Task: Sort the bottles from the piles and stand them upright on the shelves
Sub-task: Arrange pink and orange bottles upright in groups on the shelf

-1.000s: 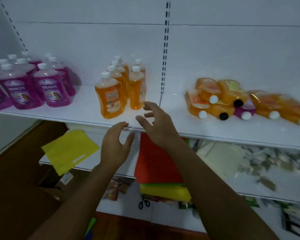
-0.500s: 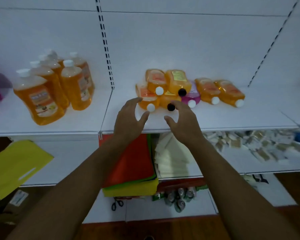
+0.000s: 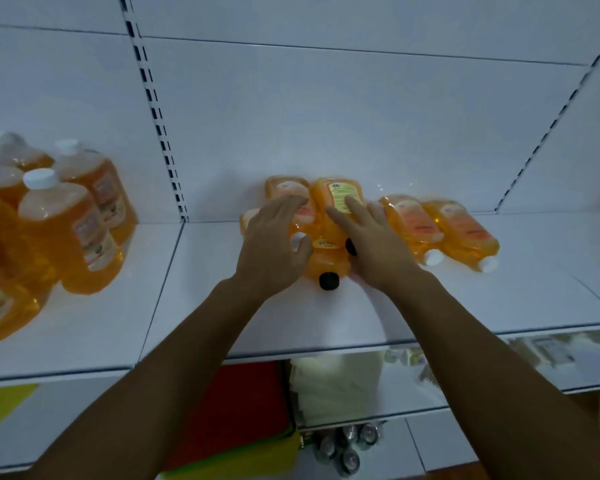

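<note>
From the head view, I am reaching both hands into the pile of orange bottles [image 3: 326, 216] lying on the white shelf [image 3: 430, 306]. My left hand [image 3: 274, 244] is resting over the pile's left side, fingers spread and relaxed, its grip released. My right hand [image 3: 371, 244] is lying flat on the pile's right side, fingers straight across a yellow-labelled bottle [image 3: 338, 197], grasping nothing. Left of the pile, upright orange bottles [image 3: 70, 230] are standing; right of it, two more bottles [image 3: 440, 230] are lying down.

Two bare forearms, left hand [image 3: 271, 247], right hand [image 3: 378, 247] (no sleeves)
</note>
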The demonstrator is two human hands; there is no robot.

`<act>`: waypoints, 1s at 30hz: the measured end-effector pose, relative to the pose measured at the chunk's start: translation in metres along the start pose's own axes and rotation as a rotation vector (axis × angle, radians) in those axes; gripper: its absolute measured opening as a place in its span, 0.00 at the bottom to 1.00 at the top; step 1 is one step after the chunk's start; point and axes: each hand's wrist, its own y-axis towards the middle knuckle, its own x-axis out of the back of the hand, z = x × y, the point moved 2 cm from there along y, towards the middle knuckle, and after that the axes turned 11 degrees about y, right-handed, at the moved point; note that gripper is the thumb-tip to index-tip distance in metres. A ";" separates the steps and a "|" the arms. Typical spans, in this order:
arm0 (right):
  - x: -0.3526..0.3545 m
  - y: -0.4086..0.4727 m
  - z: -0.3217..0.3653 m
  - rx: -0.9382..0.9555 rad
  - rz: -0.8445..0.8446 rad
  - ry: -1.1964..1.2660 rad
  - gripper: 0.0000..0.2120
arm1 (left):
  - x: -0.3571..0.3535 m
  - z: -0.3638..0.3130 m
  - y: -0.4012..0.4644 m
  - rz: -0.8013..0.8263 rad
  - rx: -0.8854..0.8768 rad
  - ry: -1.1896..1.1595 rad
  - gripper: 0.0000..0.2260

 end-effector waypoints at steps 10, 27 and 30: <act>0.041 -0.023 -0.025 0.106 -0.145 0.233 0.36 | -0.007 -0.048 0.016 0.012 -0.085 0.164 0.31; 0.175 -0.232 -0.214 -0.196 -0.420 0.546 0.28 | -0.163 -0.307 0.025 0.208 -0.304 -0.113 0.25; 0.177 -0.257 -0.252 -0.272 -0.489 0.512 0.26 | -0.201 -0.349 0.021 0.279 -0.305 -0.181 0.24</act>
